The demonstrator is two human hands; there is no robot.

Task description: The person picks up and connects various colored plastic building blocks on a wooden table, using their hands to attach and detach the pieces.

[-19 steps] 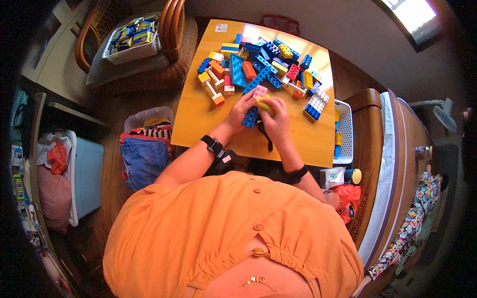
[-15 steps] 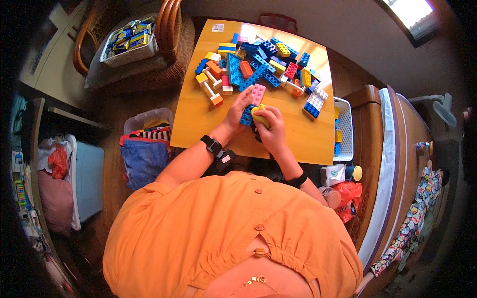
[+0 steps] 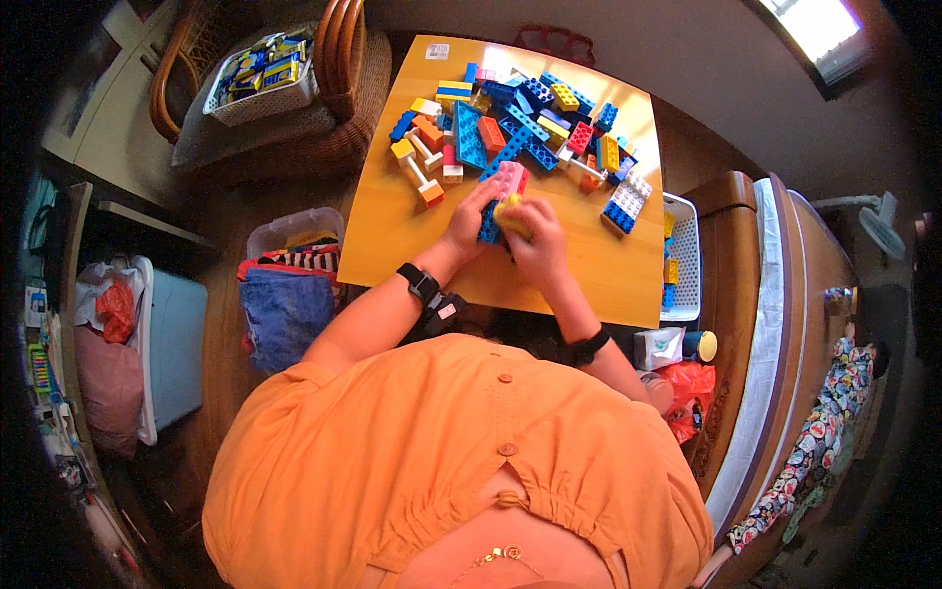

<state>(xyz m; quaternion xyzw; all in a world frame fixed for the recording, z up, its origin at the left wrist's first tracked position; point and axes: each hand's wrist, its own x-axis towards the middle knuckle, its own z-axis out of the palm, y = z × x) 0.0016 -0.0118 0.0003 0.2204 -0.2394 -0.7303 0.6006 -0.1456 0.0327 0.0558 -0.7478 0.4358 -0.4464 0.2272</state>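
Observation:
Over the near middle of the table, my left hand [image 3: 465, 228] is closed around joined toy bricks: a pink brick [image 3: 511, 175] points away from me and a blue brick [image 3: 487, 229] sits nearer my palm. My right hand [image 3: 540, 241] is closed on a crumpled yellow cloth [image 3: 509, 212], pressed against the bricks. The fingers partly hide both the cloth and where the bricks join.
Loose bricks in several colours, among them a blue plate [image 3: 469, 135], cover the far part of the wooden table [image 3: 392, 240]. A white-and-blue brick block [image 3: 627, 203] lies at right. A white basket [image 3: 684, 292] of bricks stands beside the table's right edge.
My right hand has turned and closed further over the yellow cloth, so less of it shows. The pink brick has tilted, showing more of its side. My left hand keeps its grip.

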